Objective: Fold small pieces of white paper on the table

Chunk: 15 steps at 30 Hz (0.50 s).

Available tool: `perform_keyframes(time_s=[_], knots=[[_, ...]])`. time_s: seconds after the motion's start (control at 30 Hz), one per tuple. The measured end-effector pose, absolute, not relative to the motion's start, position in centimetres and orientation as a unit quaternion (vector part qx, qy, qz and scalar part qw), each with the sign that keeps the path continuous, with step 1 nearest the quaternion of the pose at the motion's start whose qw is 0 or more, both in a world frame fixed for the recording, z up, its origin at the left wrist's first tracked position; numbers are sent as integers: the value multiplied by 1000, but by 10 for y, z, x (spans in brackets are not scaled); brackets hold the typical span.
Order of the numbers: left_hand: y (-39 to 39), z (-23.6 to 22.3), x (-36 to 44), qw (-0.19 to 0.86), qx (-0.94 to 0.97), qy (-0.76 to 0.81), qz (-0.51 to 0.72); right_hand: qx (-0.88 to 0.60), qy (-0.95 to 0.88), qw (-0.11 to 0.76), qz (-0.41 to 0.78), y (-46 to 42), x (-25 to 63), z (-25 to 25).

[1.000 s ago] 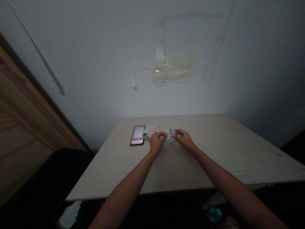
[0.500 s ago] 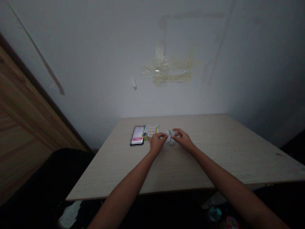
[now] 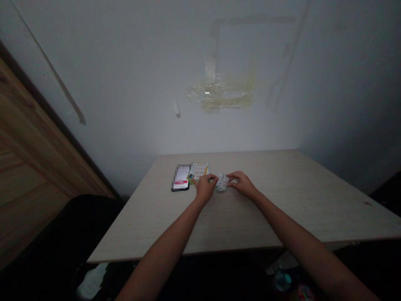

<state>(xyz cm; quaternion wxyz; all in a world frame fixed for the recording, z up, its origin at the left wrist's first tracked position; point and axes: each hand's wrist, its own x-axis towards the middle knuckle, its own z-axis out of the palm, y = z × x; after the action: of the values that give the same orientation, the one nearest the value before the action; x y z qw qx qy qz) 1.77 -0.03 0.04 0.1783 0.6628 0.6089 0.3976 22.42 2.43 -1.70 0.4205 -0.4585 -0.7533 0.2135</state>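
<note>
A small whitish piece with fine grey marks, like folded printed paper (image 3: 222, 182), is held between my hands just above the pale table. My left hand (image 3: 205, 186) pinches its left edge between thumb and fingers. On the opposite edge, the fingertips of my right hand (image 3: 242, 184) close around it. Dim light hides the piece's exact folds. Just left of my left hand lies a green and white printed card or booklet (image 3: 198, 169), partly covered by that hand. Touching it on the left is a phone (image 3: 181, 177) with its screen lit.
The pale wooden table (image 3: 150, 221) runs back to a grey wall (image 3: 140, 83) with yellowed tape (image 3: 225, 100) on it. A wooden panel (image 3: 21, 159) and a dark shape (image 3: 72, 234) stand at the left. Under the front edge are a bottle (image 3: 282, 281) and a white item (image 3: 92, 282).
The whitish piece has turned between my fingers and now looks more compact, with its dark line less visible. My hands shifted only slightly. The phone and card have not moved.
</note>
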Motion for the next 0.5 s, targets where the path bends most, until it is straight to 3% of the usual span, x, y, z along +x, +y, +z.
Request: perform_keyframes(time_s=[0.5], knots=[[1,0,19,203,719,566,348,-432,-797,379,184,25,229,-16]])
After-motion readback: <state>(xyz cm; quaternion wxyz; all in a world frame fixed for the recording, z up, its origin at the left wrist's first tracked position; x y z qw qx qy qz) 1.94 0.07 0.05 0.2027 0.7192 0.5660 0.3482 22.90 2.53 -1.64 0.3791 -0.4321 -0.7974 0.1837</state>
